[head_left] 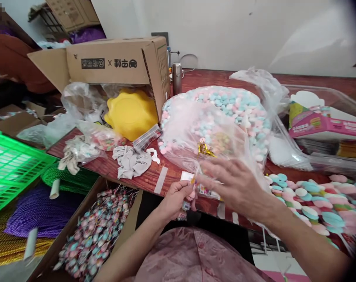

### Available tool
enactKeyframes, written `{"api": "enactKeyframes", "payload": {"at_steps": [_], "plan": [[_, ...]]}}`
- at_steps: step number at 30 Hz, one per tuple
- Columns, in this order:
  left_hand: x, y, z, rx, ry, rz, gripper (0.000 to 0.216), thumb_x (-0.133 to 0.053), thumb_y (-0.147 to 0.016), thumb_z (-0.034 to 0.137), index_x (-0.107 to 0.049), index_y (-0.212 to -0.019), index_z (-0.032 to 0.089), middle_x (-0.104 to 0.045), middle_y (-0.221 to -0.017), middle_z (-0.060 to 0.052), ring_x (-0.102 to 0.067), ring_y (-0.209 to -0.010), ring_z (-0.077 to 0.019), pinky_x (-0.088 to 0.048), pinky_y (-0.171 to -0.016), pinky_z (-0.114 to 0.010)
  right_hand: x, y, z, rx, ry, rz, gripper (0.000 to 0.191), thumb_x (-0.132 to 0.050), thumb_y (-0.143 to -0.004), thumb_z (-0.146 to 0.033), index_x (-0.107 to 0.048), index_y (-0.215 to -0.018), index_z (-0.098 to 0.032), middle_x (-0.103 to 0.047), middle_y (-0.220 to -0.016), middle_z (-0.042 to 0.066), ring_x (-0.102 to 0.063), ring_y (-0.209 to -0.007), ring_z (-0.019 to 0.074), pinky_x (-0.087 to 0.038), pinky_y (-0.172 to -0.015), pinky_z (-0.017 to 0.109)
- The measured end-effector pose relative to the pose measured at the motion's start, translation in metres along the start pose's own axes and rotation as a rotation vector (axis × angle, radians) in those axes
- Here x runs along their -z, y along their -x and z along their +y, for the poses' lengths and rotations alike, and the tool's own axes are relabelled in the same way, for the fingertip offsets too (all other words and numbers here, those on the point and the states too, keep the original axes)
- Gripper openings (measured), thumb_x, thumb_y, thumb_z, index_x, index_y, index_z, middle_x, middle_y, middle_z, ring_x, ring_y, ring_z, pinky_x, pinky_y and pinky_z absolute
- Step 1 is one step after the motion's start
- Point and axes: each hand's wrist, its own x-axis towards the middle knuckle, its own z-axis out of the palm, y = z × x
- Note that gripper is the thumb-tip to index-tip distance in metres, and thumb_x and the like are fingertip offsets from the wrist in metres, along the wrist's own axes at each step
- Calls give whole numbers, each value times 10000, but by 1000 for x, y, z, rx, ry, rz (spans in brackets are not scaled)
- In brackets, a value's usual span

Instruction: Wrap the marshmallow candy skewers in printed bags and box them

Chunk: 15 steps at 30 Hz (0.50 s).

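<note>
My left hand (178, 197) is closed around a small wrapped marshmallow skewer (189, 199) in pink and blue, at the table's front edge. Much of it is hidden by the fingers. My right hand (239, 188), slightly blurred, is just right of it, fingers stretched apart and the nearest fingertips by the skewer's top; I see nothing held in it. Beyond the hands, gold twist ties (205, 149) lie on a big clear bag of pastel marshmallows (233, 102). Partly under my right hand is a small printed packet (209, 192).
Left below, a carton (98, 227) holds many wrapped skewers, beside purple twisted cords (34, 211) and a green basket (13, 168). A cardboard box (107, 62) with a yellow lid-like object (131, 111) stands behind. Loose marshmallows (319, 203) cover the right side. Another person's sleeve (16, 58) shows far left.
</note>
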Motion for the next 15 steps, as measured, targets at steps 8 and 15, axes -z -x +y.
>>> {"api": "enactKeyframes", "payload": {"at_steps": [8,15], "plan": [[-2,9,24,98,-513,-504,430,-492,-910,543,-547,-732,156,-493,-614,19,-438,-539,-84,-325,-524,-215,-17,25,-32,-101,-312,-187,128,-507,-865,-110,-579,-794,-190,-639,-747,26,-508,-785,191,-314,-897,440],[-3,-7,19,39,-419,-217,375,-543,-876,487,-489,-681,171,-449,-594,38,-410,-481,-79,-327,-477,-215,-6,12,-26,-255,-157,-112,228,-507,-879,-117,-655,-1034,-193,-676,-1170,116,-534,-1132,276,-325,-904,443]]}}
